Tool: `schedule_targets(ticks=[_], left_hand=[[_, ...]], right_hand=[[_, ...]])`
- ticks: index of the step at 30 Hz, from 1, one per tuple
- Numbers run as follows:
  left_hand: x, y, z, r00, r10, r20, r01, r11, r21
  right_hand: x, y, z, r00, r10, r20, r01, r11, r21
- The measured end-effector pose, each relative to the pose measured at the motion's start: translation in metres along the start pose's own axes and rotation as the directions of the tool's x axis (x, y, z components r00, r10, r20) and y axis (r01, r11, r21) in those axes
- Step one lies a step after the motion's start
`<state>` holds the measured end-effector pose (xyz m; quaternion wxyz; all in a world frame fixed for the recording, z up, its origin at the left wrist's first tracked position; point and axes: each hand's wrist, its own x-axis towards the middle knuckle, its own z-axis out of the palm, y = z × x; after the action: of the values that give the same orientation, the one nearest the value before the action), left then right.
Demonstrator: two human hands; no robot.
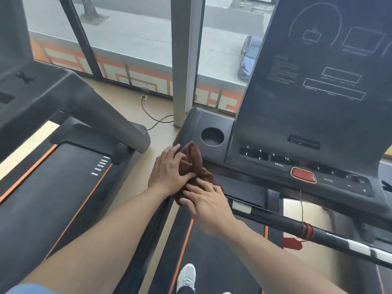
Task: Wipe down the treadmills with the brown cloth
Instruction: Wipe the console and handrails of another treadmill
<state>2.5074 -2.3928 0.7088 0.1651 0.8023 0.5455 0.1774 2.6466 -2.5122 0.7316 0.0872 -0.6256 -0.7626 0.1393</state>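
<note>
Where I stand: on the belt of the right-hand treadmill (212, 251), one grey shoe (186, 276) in view, facing its console (318, 81).
Brown cloth (192, 164): bunched between my two hands, at the left end of the console tray beside the round cup holder (212, 136); I cannot tell whether it rests on the tray edge or hangs just in front of it.
Left hand (167, 172): laid on the cloth's left side, fingers reaching over the folds and the thumb pressing into them; my grip here is a loose hold on the cloth.
Right hand (207, 202): on the cloth's lower end, fingers spread across the top and the thumb tucked underneath, so it pinches the cloth.
How the cloth will handle: by the look of it, soft, light and limp terry; it will sag and unfold if held by one corner, and it should drag well on smooth plastic without slipping.
Where to take hold: I judge it best gathered into a flat pad under one palm, loose ends folded in, so nothing trails.
Care nearby: the red stop button (303, 175), the number keys and the red safety cord (302, 209) hanging to the handlebar (318, 230); a trailing corner could catch the cord.
Other treadmill (63, 166): to my left, across a strip of floor.
Progress: wiping looks about to start at this tray.
</note>
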Motion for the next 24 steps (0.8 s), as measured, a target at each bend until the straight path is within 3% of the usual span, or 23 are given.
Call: schedule_targets(ticks=[2, 4, 5, 8, 10, 13, 18, 24], left_hand=[[-0.006, -0.002, 0.002, 0.999, 0.034, 0.008, -0.035, 0.999, 0.039], [-0.012, -0.003, 0.003, 0.997, 0.078, -0.010, -0.078, 0.996, 0.031], [-0.016, -0.002, 0.003, 0.995, 0.100, -0.030, -0.100, 0.995, 0.001], [-0.033, 0.004, -0.002, 0.992, 0.105, -0.069, -0.113, 0.985, -0.133], [-0.050, 0.010, -0.007, 0.998, 0.041, -0.040, -0.049, 0.971, -0.234], [-0.069, 0.017, -0.014, 0.996, -0.081, 0.031, 0.087, 0.942, -0.324], [-0.095, 0.031, -0.021, 0.976, -0.214, 0.030, 0.193, 0.801, -0.566], [-0.123, 0.031, -0.015, 0.988, -0.138, 0.069, 0.154, 0.874, -0.460]], right_hand=[[-0.006, 0.005, 0.001, 0.990, 0.071, -0.118, -0.048, 0.982, 0.183], [-0.012, 0.009, 0.004, 0.938, 0.241, -0.248, -0.124, 0.905, 0.408], [-0.015, 0.009, 0.003, 0.916, 0.314, -0.249, -0.162, 0.859, 0.485], [-0.016, 0.015, -0.004, 0.909, 0.402, -0.114, -0.296, 0.812, 0.503], [-0.015, 0.021, -0.008, 0.904, 0.428, -0.026, -0.357, 0.786, 0.505], [-0.019, 0.026, -0.015, 0.903, 0.430, -0.024, -0.342, 0.751, 0.565], [-0.047, 0.010, -0.005, 0.947, 0.319, -0.034, -0.263, 0.832, 0.489], [-0.084, 0.006, 0.025, 0.885, 0.395, 0.248, -0.459, 0.641, 0.615]])
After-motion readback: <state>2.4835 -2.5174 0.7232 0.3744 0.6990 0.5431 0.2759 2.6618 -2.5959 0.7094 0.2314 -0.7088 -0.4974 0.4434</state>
